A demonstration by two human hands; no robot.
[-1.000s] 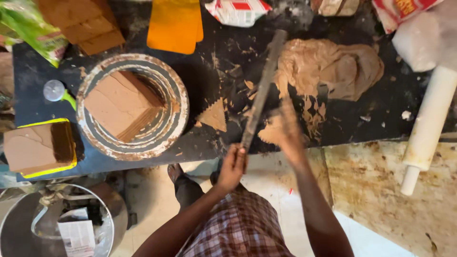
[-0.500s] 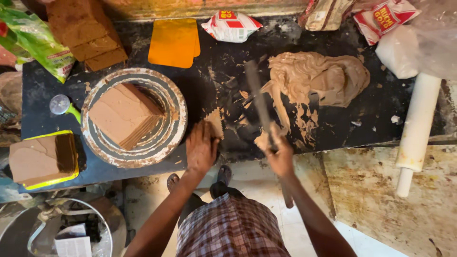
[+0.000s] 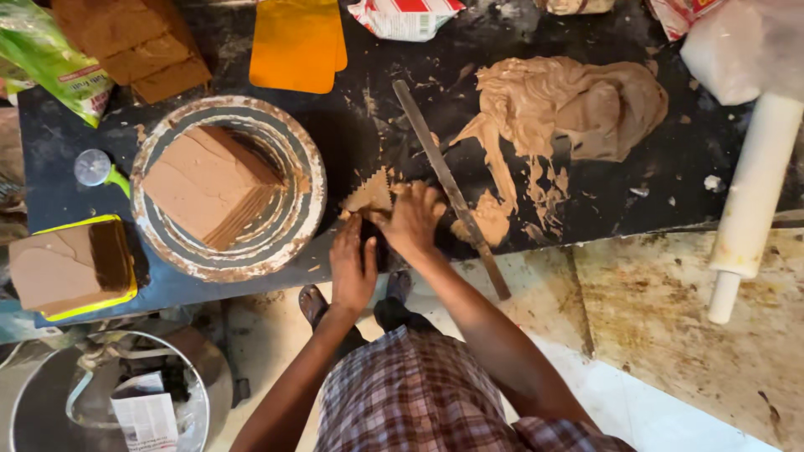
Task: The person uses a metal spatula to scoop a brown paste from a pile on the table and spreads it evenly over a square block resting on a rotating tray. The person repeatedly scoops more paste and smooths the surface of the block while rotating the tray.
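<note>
Right now I see both hands meeting at the front edge of the black tabletop (image 3: 50, 184), over a small tan triangular wafer (image 3: 368, 194) with a jagged edge. Left hand (image 3: 353, 266) lies palm down just below the wafer, fingers (image 3: 347, 230) stretched forward and touching its lower edge, not curled round anything. Right hand (image 3: 412, 219) sits just right of the wafer, fingers (image 3: 394, 213) bent and pinching its right corner; how firm the grip is I cannot tell. Wafer lies flat on the tabletop between the ring and the blade.

Long metal blade (image 3: 448, 186) lies slanted just right of the right hand, its handle end poking past the tabletop edge over the floor (image 3: 670, 335). Brown paste heap (image 3: 569, 105) spreads right of the blade, with smears trailing down toward the right hand. Round metal ring (image 3: 226, 188) stands left of the hands, with a square stack of wafers (image 3: 205, 184) inside it. Orange scraper (image 3: 297, 42) lies at the top, more wafer sheets (image 3: 134, 46) top left. White rolling pin (image 3: 749, 201) lies far right, well apart. Yellow-rimmed tray (image 3: 71, 268) with wafer pieces sits at far left. Steel pot (image 3: 50, 402) stands on the floor at bottom left.
</note>
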